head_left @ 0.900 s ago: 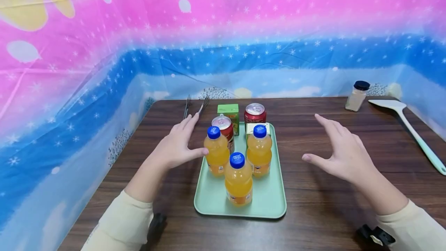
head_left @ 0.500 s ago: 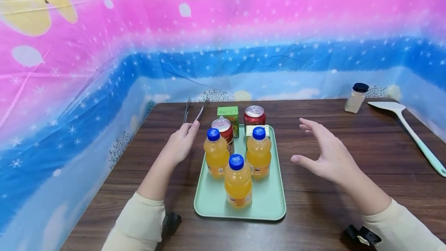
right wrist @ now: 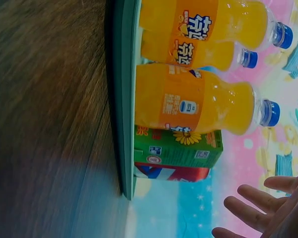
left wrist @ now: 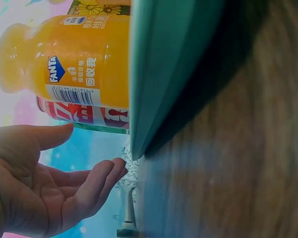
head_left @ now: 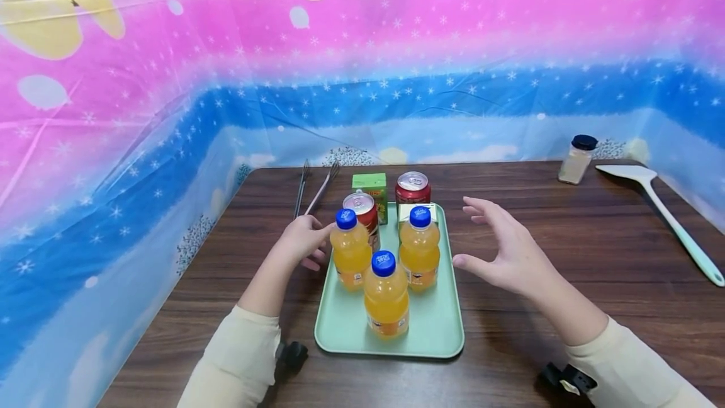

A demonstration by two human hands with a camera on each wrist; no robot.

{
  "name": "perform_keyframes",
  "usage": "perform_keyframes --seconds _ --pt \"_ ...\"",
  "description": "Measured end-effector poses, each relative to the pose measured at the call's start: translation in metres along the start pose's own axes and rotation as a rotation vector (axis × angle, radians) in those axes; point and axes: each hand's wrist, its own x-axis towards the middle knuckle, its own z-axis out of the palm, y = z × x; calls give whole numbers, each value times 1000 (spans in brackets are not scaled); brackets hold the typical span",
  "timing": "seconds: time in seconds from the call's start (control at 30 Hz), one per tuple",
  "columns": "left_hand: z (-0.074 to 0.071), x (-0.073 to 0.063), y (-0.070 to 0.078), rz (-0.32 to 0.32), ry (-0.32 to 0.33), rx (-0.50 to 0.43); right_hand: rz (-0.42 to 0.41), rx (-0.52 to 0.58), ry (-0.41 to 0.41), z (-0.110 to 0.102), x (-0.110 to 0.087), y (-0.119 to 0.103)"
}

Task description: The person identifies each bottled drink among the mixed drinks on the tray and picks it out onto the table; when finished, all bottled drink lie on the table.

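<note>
A pale green tray (head_left: 433, 335) lies on the brown table, bearing three orange Fanta bottles with blue caps, the front one (head_left: 387, 304) nearest me. Behind them stand two red cans, one at the left (head_left: 362, 206) and one at the back (head_left: 413, 189), and two cartons, the green one (head_left: 370, 184) plainly visible. My left hand (head_left: 300, 241) hovers beside the tray's left side, fingers loosely bent, holding nothing; the left wrist view shows thumb and fingers apart, near the tray rim (left wrist: 159, 64). To the tray's right, my right hand (head_left: 506, 254) is spread and holds nothing.
Metal tongs (head_left: 321, 189) lie at the back left beyond my left hand. A spice jar (head_left: 577, 161) with a black lid and a white-and-mint spatula (head_left: 668, 216) are at the back right. A patterned cloth (head_left: 362, 99) surrounds the table.
My right hand has moved left toward the tray. The left hand has come lower and nearer along the tray's left side, its fingers now more bent. The tray and drinks keep their places.
</note>
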Motion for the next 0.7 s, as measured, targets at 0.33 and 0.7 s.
perform_keyframes --seconds 0.33,0.7 --pt "5 6 -4 -72 -59 -56 -35 7 -10 7 4 -4" --pt "9 9 -8 -96 -101 -44 -47 30 -23 13 7 -7"
